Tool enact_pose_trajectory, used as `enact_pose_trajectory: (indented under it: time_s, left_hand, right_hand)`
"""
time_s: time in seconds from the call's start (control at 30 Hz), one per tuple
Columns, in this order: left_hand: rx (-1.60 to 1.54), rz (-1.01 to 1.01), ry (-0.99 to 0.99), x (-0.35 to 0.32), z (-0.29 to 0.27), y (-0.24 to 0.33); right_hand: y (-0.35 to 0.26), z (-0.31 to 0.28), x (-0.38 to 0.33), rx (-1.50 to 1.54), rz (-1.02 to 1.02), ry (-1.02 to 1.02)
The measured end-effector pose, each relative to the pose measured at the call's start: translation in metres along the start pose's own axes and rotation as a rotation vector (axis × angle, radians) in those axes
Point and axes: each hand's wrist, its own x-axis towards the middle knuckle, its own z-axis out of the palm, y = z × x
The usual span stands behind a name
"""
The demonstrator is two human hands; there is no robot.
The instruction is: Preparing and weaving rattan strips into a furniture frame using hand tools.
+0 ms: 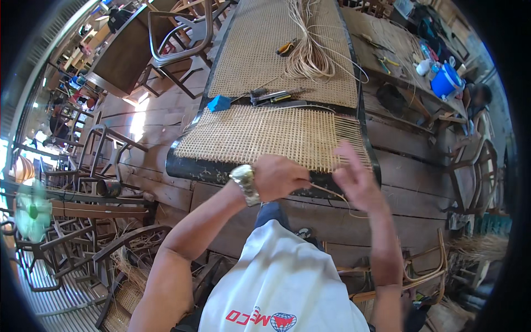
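Observation:
A woven cane panel point(238, 135) is stretched over the near end of a long dark frame point(191, 169). Loose parallel strands show on the panel's right side. My left hand point(276, 178), with a watch point(244, 182) at its wrist, is closed at the front edge. A thin cane strand point(326, 191) runs from its fingers to the right. My right hand point(357, 180) hovers by the panel's right front corner, slightly blurred, fingers apart, holding nothing I can see. Further back on the cane lie a blue block point(219, 103), several hand tools point(276, 97) and orange-handled pliers point(286, 47).
A bundle of long cane strands point(310, 61) lies on the far cane surface. At right, a wooden bench point(376, 39) holds a blue bucket point(446, 82) and tools. Chair frames point(108, 149) crowd the left, with a green fan point(33, 210). A wooden chair frame point(475, 166) stands right.

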Motion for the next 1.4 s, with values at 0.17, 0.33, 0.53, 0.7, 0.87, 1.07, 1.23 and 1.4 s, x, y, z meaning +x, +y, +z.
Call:
enact_pose_trajectory:
  time_s: [0.17, 0.33, 0.53, 0.7, 0.87, 1.07, 1.23, 1.4]
  left_hand:
    - [-0.111, -0.144, 0.054, -0.027, -0.046, -0.075]
    - [-0.213, -0.411, 0.25, -0.1, -0.083, -0.157]
    - [-0.292, -0.719, 0.515, -0.172, -0.121, -0.252]
    - [-1.09, -0.849, 1.12, -0.172, -0.121, -0.282]
    - [-1.317, -0.851, 0.686, -0.127, -0.07, -0.231]
    - [-1.304, -0.76, 0.972, -0.103, -0.057, -0.254]
    - [-1.601, -0.86, 0.969, -0.096, -0.073, -0.275]
    - [-1.522, -0.898, 1.006, -0.099, -0.051, -0.292]
  right_hand:
    - [-0.006, 0.031, 0.032, 0.126, 0.239, -0.223]
    - [-0.037, 0.061, 0.089, 0.257, 0.43, -0.453]
    - [-0.03, 0.091, 0.182, 0.167, 0.475, -0.612]
    - [-0.038, 0.141, 0.249, 0.17, 0.531, -0.635]
    - [-0.034, 0.206, 0.284, 0.344, 0.474, -0.489]
    - [-0.04, 0.243, 0.295, 0.367, 0.493, -0.597]
    - [0.0, 0.262, 0.367, -0.165, 0.066, -0.32]
    - [-0.031, 0.309, 0.354, -0.183, -0.011, -0.365]
